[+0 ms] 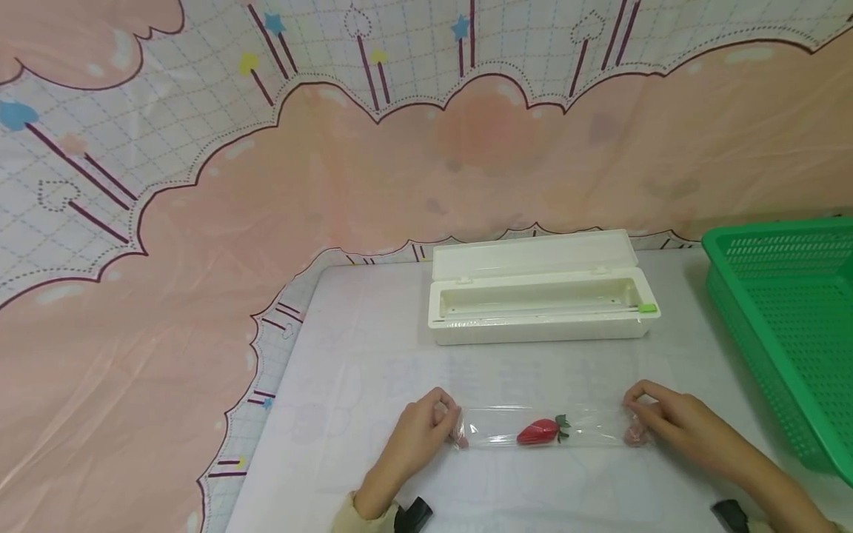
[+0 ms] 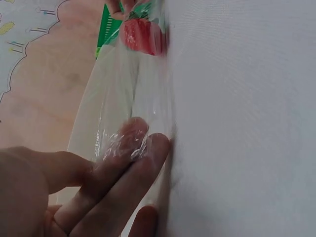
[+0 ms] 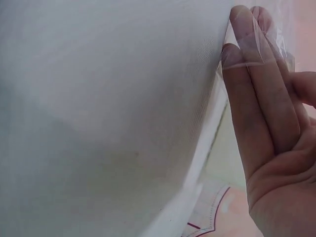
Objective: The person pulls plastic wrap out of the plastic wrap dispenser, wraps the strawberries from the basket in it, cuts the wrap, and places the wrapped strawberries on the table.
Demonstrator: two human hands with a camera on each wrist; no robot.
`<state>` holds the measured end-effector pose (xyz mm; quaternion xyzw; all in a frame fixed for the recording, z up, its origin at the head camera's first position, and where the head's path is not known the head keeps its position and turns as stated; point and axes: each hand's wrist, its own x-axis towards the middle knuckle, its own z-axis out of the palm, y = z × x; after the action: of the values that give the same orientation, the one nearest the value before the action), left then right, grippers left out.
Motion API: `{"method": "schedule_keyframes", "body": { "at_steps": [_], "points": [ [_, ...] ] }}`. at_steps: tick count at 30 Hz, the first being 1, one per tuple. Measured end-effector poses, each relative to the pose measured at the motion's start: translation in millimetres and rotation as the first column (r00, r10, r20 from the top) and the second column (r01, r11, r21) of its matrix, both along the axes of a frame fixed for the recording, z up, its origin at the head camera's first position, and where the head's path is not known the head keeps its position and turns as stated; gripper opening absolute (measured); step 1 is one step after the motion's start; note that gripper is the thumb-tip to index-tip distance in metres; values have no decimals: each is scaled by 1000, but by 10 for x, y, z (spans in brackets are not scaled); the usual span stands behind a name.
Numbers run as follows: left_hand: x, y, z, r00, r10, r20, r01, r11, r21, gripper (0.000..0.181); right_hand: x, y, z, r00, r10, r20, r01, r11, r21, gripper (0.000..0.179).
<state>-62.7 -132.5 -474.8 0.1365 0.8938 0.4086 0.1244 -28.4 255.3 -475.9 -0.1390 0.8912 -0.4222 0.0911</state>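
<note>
A red strawberry [image 1: 540, 431] with green leaves lies on its side under a strip of clear plastic wrap [image 1: 489, 426] at the front of the table. At the strip's left end my left hand [image 1: 415, 438] pinches the film between thumb and fingers. My right hand [image 1: 689, 429] holds the opposite end, its fingertips behind the film. In the left wrist view the wrap [image 2: 150, 96] stretches from the fingers of the left hand [image 2: 108, 190] toward the strawberry [image 2: 142, 38]. The right wrist view shows film [image 3: 254, 57] over the fingertips of the right hand [image 3: 269, 113].
Behind the hands stands a long white plastic box [image 1: 540, 332], lid [image 1: 533, 255] raised, with a small green slider [image 1: 647, 308] on its front edge. A green perforated basket [image 1: 753, 333] occupies the right side. A patterned cloth [image 1: 373, 178] hangs beyond the white table [image 1: 360, 333].
</note>
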Motion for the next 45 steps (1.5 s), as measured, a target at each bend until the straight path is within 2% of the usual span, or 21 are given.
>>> {"method": "schedule_keyframes", "body": {
  "at_steps": [6, 15, 19, 24, 27, 32, 34, 40, 45],
  "points": [
    [-22, 74, 12, 997, 78, -15, -78, 995, -59, 11, -14, -14, 2, 999, 6, -32, -5, 999, 37, 5],
    [-49, 147, 22, 991, 128, -32, -131, 984, -122, 10, -71, -94, 75, 992, -61, 107, 48, 992, 116, 10],
    [-55, 171, 28, 989, 141, -45, -145, 980, -133, 11, -98, -129, 88, 988, -86, 129, 69, 989, 134, 8],
    [-60, 203, 32, 987, 161, -13, -161, 979, -125, 10, -145, -181, 100, 979, -107, 171, 80, 984, 161, 7],
    [-66, 223, 23, 983, 186, -11, -186, 975, -124, 11, -176, -208, 106, 975, -120, 187, 88, 981, 171, 8],
    [-78, 247, 6, 970, 238, -44, -242, 957, -157, 20, -195, -242, 105, 970, -145, 197, 110, 978, 180, 10],
    [-84, 248, 2, 965, 260, -32, -262, 955, -138, 24, -192, -256, 104, 969, -151, 198, 116, 978, 175, 11],
    [-97, 217, 6, 954, 292, 74, -292, 956, -5, 30, -193, -284, 108, 970, -156, 186, 123, 976, 177, 12],
    [-102, 215, 15, 951, 308, 37, -306, 951, -39, 27, -199, -288, 102, 964, -174, 201, 138, 974, 181, 13]
  ]
}}
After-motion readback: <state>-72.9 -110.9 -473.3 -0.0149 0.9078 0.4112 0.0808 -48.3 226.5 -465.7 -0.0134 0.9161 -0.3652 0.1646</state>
